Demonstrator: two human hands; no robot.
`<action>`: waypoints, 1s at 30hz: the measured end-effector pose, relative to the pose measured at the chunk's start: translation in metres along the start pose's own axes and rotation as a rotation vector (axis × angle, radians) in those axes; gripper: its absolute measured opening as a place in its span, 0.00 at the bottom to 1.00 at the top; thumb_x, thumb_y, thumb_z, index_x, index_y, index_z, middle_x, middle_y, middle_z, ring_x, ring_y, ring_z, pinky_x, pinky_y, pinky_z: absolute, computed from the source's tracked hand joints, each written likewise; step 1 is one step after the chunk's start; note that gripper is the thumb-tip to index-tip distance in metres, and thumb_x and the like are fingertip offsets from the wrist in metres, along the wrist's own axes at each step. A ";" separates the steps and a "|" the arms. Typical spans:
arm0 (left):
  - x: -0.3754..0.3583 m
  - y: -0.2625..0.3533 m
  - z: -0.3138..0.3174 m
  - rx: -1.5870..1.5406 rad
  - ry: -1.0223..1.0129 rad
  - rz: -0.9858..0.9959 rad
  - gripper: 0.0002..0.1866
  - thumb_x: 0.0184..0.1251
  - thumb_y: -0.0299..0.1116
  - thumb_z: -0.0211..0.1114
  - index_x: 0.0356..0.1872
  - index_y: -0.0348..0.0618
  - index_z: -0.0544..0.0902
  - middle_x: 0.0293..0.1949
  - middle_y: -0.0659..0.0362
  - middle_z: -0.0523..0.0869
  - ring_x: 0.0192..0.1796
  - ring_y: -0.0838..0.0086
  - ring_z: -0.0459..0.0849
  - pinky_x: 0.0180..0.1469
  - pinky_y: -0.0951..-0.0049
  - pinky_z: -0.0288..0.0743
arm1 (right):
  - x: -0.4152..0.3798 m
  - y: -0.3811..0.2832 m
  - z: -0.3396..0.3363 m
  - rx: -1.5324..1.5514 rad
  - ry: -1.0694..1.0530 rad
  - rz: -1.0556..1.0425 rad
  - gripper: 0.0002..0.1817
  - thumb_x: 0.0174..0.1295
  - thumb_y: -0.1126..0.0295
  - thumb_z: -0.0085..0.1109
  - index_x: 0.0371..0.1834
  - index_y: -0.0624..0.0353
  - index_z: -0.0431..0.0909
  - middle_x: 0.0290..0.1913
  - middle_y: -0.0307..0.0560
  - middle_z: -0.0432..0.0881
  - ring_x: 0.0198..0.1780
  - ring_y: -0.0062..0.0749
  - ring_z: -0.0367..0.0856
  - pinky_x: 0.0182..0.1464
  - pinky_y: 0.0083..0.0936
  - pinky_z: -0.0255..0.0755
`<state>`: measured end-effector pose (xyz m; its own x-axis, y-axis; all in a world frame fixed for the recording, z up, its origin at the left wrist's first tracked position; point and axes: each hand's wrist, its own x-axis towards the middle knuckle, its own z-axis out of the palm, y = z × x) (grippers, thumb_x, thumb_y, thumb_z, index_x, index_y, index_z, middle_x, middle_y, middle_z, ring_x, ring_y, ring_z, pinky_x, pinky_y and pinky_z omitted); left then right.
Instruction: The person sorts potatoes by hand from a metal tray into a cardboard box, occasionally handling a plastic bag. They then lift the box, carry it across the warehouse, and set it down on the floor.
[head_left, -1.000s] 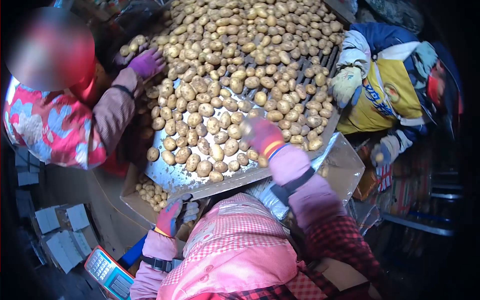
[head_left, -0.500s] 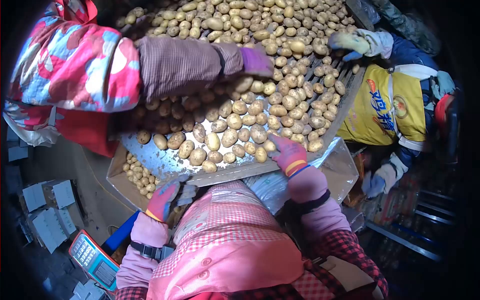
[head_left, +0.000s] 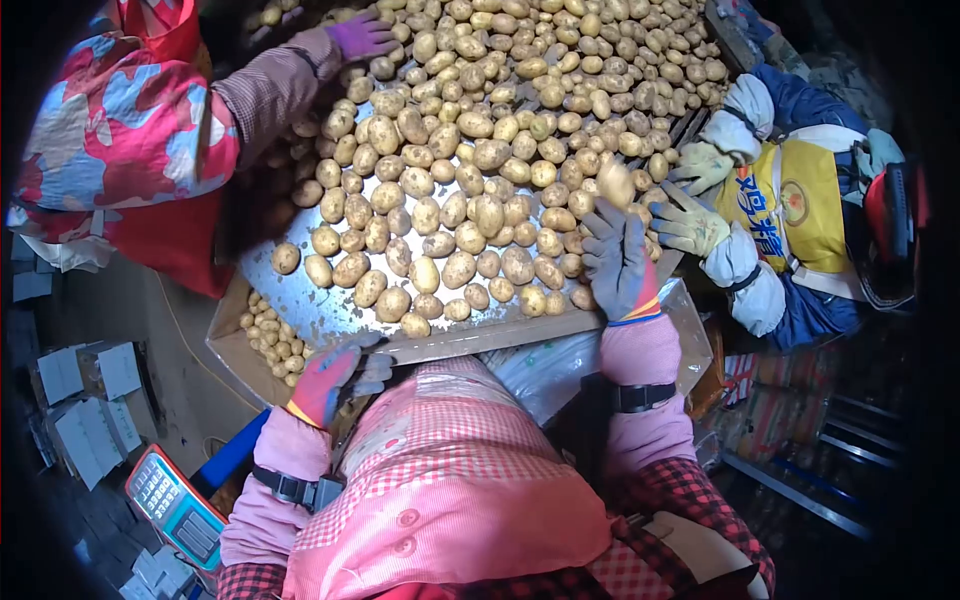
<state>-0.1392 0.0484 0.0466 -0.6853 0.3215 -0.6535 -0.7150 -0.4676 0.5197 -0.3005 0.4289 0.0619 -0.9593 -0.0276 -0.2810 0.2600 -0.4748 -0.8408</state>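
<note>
Potatoes [head_left: 458, 270] lie spread over a metal sorting table [head_left: 285, 312] with a raised front edge. My right hand [head_left: 622, 262], in a pink and grey glove, is over the table's front right part, palm facing up, fingers stretched and apart. Just beyond its fingertips is a motion-blurred potato [head_left: 615, 182], and I see no grip on it. My left hand [head_left: 338, 380], in a matching glove, rests by the front left edge, fingers extended and holding nothing. Beside it, a cardboard box [head_left: 232, 325] holds small potatoes [head_left: 270, 340].
At the left, a co-worker's purple-gloved hand [head_left: 362, 36] reaches over the potatoes. Another person's pale gloved hands [head_left: 690, 222] are at the right edge, close to my right hand. A plastic-lined box [head_left: 685, 330] stands below right. A scale display [head_left: 178, 508] sits lower left.
My right hand has moved up and right from the front row and opened. The purple-gloved hand has drawn back to the upper left. The right co-worker's hands have come together at the table.
</note>
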 end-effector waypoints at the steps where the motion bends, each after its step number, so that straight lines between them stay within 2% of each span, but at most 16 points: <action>1: -0.002 0.000 0.001 -0.002 0.021 0.037 0.22 0.75 0.37 0.52 0.62 0.31 0.71 0.51 0.48 0.82 0.51 0.64 0.83 0.54 0.66 0.77 | -0.002 -0.004 -0.005 -0.184 -0.010 0.043 0.33 0.67 0.43 0.51 0.62 0.61 0.69 0.43 0.44 0.80 0.37 0.23 0.76 0.38 0.21 0.71; 2: -0.004 -0.001 0.001 -0.004 0.044 0.081 0.22 0.75 0.37 0.52 0.62 0.31 0.71 0.51 0.48 0.83 0.50 0.64 0.83 0.53 0.67 0.78 | -0.004 -0.006 -0.011 -0.367 -0.026 0.083 0.33 0.67 0.44 0.51 0.62 0.61 0.69 0.42 0.45 0.80 0.38 0.22 0.76 0.39 0.20 0.71; 3: -0.003 -0.006 -0.008 0.072 0.025 0.077 0.28 0.74 0.45 0.52 0.67 0.35 0.67 0.56 0.47 0.80 0.54 0.60 0.82 0.55 0.62 0.76 | -0.010 -0.002 -0.012 -0.373 -0.032 0.083 0.33 0.67 0.44 0.51 0.62 0.61 0.69 0.42 0.45 0.80 0.38 0.22 0.76 0.39 0.20 0.71; 5: -0.006 -0.017 -0.015 0.021 0.031 0.089 0.27 0.74 0.44 0.52 0.66 0.35 0.68 0.55 0.47 0.80 0.54 0.61 0.82 0.55 0.62 0.76 | -0.025 0.011 -0.012 -0.817 -0.077 0.419 0.33 0.63 0.45 0.55 0.64 0.57 0.69 0.46 0.50 0.82 0.44 0.30 0.80 0.45 0.24 0.73; 6: -0.008 -0.022 -0.017 -0.027 0.040 0.091 0.27 0.74 0.43 0.52 0.66 0.35 0.68 0.55 0.47 0.81 0.54 0.61 0.82 0.55 0.62 0.77 | -0.027 0.022 -0.007 -0.826 -0.086 0.428 0.33 0.63 0.45 0.55 0.64 0.57 0.69 0.46 0.50 0.82 0.44 0.30 0.80 0.45 0.24 0.73; 8: -0.013 -0.028 -0.015 -0.061 0.076 0.070 0.26 0.74 0.42 0.52 0.66 0.34 0.68 0.54 0.47 0.81 0.53 0.61 0.82 0.55 0.62 0.77 | -0.033 0.044 0.010 -1.909 -0.192 0.366 0.34 0.57 0.46 0.61 0.64 0.51 0.70 0.53 0.51 0.81 0.52 0.40 0.81 0.52 0.31 0.74; 12: -0.019 -0.028 -0.020 -0.080 0.077 0.085 0.26 0.75 0.42 0.52 0.65 0.34 0.69 0.52 0.47 0.82 0.52 0.62 0.83 0.54 0.62 0.77 | -0.027 0.044 0.028 -1.900 -0.254 0.507 0.38 0.52 0.43 0.63 0.65 0.48 0.69 0.58 0.49 0.79 0.59 0.44 0.78 0.59 0.37 0.71; 14: -0.019 -0.029 -0.024 -0.080 0.078 0.109 0.26 0.75 0.43 0.52 0.65 0.35 0.69 0.52 0.48 0.82 0.52 0.62 0.82 0.54 0.62 0.77 | -0.017 0.051 0.033 -2.144 -0.428 0.526 0.40 0.51 0.42 0.62 0.66 0.49 0.68 0.57 0.48 0.80 0.59 0.44 0.77 0.60 0.38 0.70; 16: -0.023 -0.031 -0.026 -0.077 0.090 0.123 0.26 0.75 0.43 0.52 0.65 0.35 0.69 0.51 0.48 0.82 0.52 0.62 0.82 0.54 0.61 0.77 | -0.007 0.060 0.027 -2.218 -0.471 0.512 0.39 0.51 0.42 0.62 0.65 0.49 0.70 0.57 0.48 0.80 0.58 0.46 0.78 0.59 0.39 0.71; 18: -0.026 -0.033 -0.028 -0.118 0.053 0.110 0.26 0.74 0.44 0.53 0.64 0.36 0.70 0.51 0.49 0.81 0.51 0.63 0.82 0.54 0.61 0.78 | -0.004 0.047 0.020 -1.983 -0.537 0.384 0.38 0.50 0.45 0.66 0.63 0.53 0.72 0.54 0.48 0.82 0.54 0.39 0.80 0.55 0.35 0.73; 19: -0.031 -0.030 -0.024 -0.100 0.053 0.133 0.26 0.74 0.45 0.54 0.64 0.36 0.70 0.51 0.49 0.81 0.50 0.63 0.81 0.52 0.62 0.78 | -0.014 0.044 0.011 -1.399 -0.459 0.466 0.33 0.54 0.56 0.68 0.63 0.55 0.73 0.48 0.46 0.83 0.45 0.27 0.82 0.44 0.27 0.76; 20: -0.032 -0.034 -0.030 -0.104 0.054 0.139 0.26 0.74 0.45 0.54 0.64 0.36 0.70 0.51 0.49 0.81 0.50 0.63 0.81 0.52 0.62 0.78 | -0.023 0.042 0.013 -1.404 -0.464 0.462 0.33 0.54 0.56 0.68 0.63 0.55 0.73 0.48 0.46 0.83 0.45 0.27 0.82 0.44 0.27 0.76; 22: -0.029 -0.039 -0.043 -0.129 0.066 0.126 0.27 0.73 0.46 0.54 0.65 0.36 0.69 0.51 0.49 0.81 0.50 0.63 0.82 0.51 0.63 0.77 | -0.043 0.028 0.021 -0.527 -0.383 0.599 0.30 0.58 0.68 0.66 0.65 0.57 0.71 0.46 0.44 0.83 0.37 0.19 0.80 0.34 0.18 0.73; 23: -0.030 -0.033 -0.037 -0.101 0.089 0.120 0.28 0.73 0.46 0.55 0.65 0.36 0.69 0.51 0.48 0.81 0.49 0.63 0.82 0.50 0.63 0.77 | -0.051 0.020 0.031 -0.458 -0.385 0.597 0.27 0.60 0.74 0.62 0.65 0.57 0.70 0.44 0.43 0.83 0.32 0.19 0.80 0.29 0.14 0.70; 28: -0.019 -0.014 -0.019 0.059 0.030 0.074 0.29 0.73 0.47 0.54 0.66 0.35 0.68 0.52 0.46 0.82 0.50 0.62 0.82 0.50 0.63 0.77 | -0.064 0.027 0.016 -0.447 -0.396 0.485 0.28 0.61 0.72 0.60 0.66 0.59 0.68 0.41 0.44 0.84 0.29 0.24 0.82 0.27 0.16 0.72; 30: -0.010 -0.007 -0.010 0.122 0.004 0.032 0.30 0.73 0.48 0.54 0.66 0.36 0.67 0.53 0.46 0.81 0.52 0.61 0.82 0.52 0.62 0.77 | -0.074 0.025 0.008 -0.267 -0.402 0.501 0.31 0.61 0.71 0.60 0.69 0.60 0.64 0.41 0.45 0.84 0.29 0.26 0.83 0.27 0.17 0.73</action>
<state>-0.1253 0.0399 0.0437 -0.7079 0.3046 -0.6373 -0.7042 -0.3736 0.6037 -0.2239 0.4126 0.0653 -0.6697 -0.5350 -0.5151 0.6509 -0.0888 -0.7540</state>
